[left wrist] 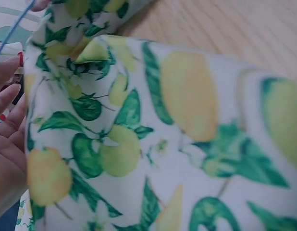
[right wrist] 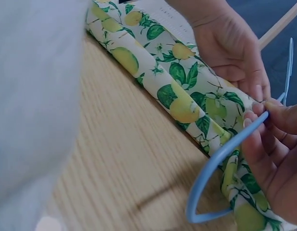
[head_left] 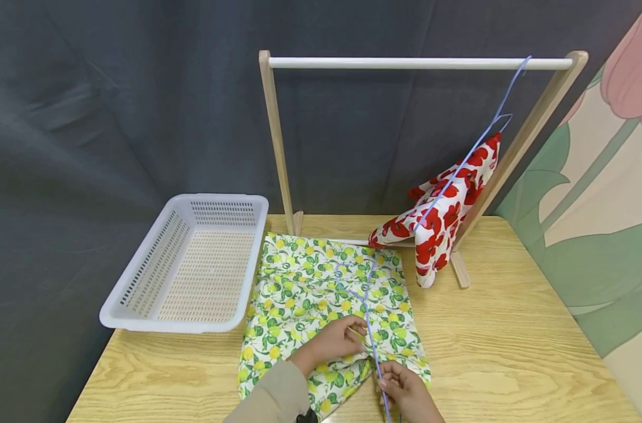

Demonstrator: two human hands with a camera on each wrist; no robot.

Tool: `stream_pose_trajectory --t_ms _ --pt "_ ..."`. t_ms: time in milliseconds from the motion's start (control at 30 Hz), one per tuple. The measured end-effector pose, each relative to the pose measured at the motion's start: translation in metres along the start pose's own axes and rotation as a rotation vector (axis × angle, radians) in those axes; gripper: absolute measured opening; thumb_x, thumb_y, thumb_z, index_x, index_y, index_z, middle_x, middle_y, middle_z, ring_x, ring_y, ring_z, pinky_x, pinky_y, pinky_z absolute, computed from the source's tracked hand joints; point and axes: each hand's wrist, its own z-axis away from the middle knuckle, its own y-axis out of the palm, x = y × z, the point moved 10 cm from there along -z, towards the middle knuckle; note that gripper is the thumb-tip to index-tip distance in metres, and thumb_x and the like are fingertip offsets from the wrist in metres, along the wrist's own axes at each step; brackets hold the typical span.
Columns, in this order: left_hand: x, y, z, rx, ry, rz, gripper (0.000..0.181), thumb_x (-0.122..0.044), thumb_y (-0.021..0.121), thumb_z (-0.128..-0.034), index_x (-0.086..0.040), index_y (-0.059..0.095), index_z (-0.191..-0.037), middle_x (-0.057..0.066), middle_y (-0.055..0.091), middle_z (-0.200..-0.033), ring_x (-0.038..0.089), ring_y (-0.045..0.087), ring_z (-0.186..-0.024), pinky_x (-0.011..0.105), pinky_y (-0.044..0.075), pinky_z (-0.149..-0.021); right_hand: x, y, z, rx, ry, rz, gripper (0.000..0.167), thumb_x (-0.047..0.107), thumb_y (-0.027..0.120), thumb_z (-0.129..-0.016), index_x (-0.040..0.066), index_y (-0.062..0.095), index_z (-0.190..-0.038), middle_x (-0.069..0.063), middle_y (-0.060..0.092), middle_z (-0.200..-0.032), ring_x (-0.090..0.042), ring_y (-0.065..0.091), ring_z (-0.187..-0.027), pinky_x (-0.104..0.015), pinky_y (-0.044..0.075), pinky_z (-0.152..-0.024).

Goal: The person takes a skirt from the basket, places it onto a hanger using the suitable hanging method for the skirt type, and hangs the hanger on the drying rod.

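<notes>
A lemon-print cloth lies spread and wrinkled on the table, its near edge lifted and folded. A thin blue clothes hanger runs lengthwise over it, with its hook on the cloth's far part. My right hand pinches the hanger near its close end between thumb and fingers; the hanger's rounded end shows in the right wrist view. My left hand is over the cloth just left of the hanger, fingers loosely bent. In the left wrist view, raised cloth covers part of the left hand.
A white plastic basket stands on the left of the wooden table. Behind the cloth is a wooden rack with a white rail. A red-flowered garment hangs on its right side from another blue hanger.
</notes>
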Motion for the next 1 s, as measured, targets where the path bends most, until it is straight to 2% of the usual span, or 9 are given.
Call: stream_pose_trajectory --t_ms 133,267,467,700,800,933,1000 --pt "-0.004 -0.007 0.0 -0.058 0.004 0.083 0.048 -0.016 0.061 -0.0802 -0.01 0.041 -0.124 0.001 0.051 -0.105 0.014 0.053 -0.088 0.03 0.046 -0.068 -0.002 0.003 -0.001 0.002 0.017 -0.016 0.02 0.001 0.044 -0.087 -0.016 0.042 -0.099 -0.007 0.05 -0.074 -0.01 0.049 -0.057 -0.02 0.042 -0.051" --pt "-0.01 -0.015 -0.001 -0.14 0.027 0.212 0.054 -0.016 0.06 -0.0807 -0.011 0.034 -0.128 0.009 0.051 -0.112 0.016 0.054 -0.09 0.035 0.046 -0.074 -0.002 0.004 -0.002 0.0 0.035 -0.022 0.019 0.001 0.044 -0.088 -0.015 0.043 -0.098 -0.007 0.05 -0.074 -0.01 0.049 -0.057 -0.02 0.042 -0.05" --pt "-0.02 -0.025 -0.003 -0.268 0.09 0.35 0.045 -0.007 0.056 -0.083 -0.004 0.037 -0.123 0.02 0.048 -0.11 0.025 0.054 -0.091 0.038 0.046 -0.075 -0.002 0.006 -0.003 0.009 0.047 0.003 0.018 0.001 0.045 -0.087 -0.013 0.045 -0.098 -0.006 0.051 -0.073 -0.011 0.049 -0.057 -0.021 0.042 -0.05" --pt "-0.017 -0.031 -0.008 -0.409 0.065 0.405 0.027 -0.005 0.054 -0.0838 0.001 0.046 -0.109 0.016 0.053 -0.094 0.031 0.054 -0.089 0.032 0.048 -0.069 -0.006 0.008 -0.004 0.031 0.045 0.037 0.016 0.003 0.047 -0.086 -0.011 0.047 -0.095 -0.004 0.05 -0.069 -0.011 0.048 -0.055 -0.022 0.042 -0.05" --pt "-0.015 -0.034 -0.009 -0.469 0.053 0.411 0.021 -0.004 0.054 -0.0834 0.0 0.049 -0.103 0.013 0.053 -0.086 0.035 0.055 -0.085 0.032 0.049 -0.066 -0.004 0.007 -0.004 0.047 0.042 0.092 0.02 0.008 0.05 -0.086 -0.01 0.049 -0.095 -0.003 0.05 -0.069 -0.012 0.048 -0.057 -0.024 0.044 -0.051" --pt "-0.013 -0.035 -0.009 -0.514 0.031 0.401 0.014 -0.004 0.055 -0.0825 0.0 0.05 -0.096 0.015 0.053 -0.082 0.037 0.054 -0.082 0.031 0.05 -0.063 0.005 0.002 -0.002 0.076 0.022 0.157 0.028 0.017 0.05 -0.087 -0.01 0.05 -0.096 -0.004 0.052 -0.073 -0.015 0.051 -0.062 -0.028 0.047 -0.055" --pt "-0.013 -0.035 -0.008 -0.514 0.024 0.394 0.012 -0.003 0.055 -0.0826 -0.001 0.05 -0.094 0.016 0.053 -0.083 0.036 0.055 -0.082 0.031 0.05 -0.063 0.009 -0.008 -0.001 0.037 0.023 0.165 0.032 0.02 0.051 -0.087 -0.01 0.05 -0.098 -0.006 0.053 -0.075 -0.018 0.053 -0.065 -0.03 0.048 -0.057"
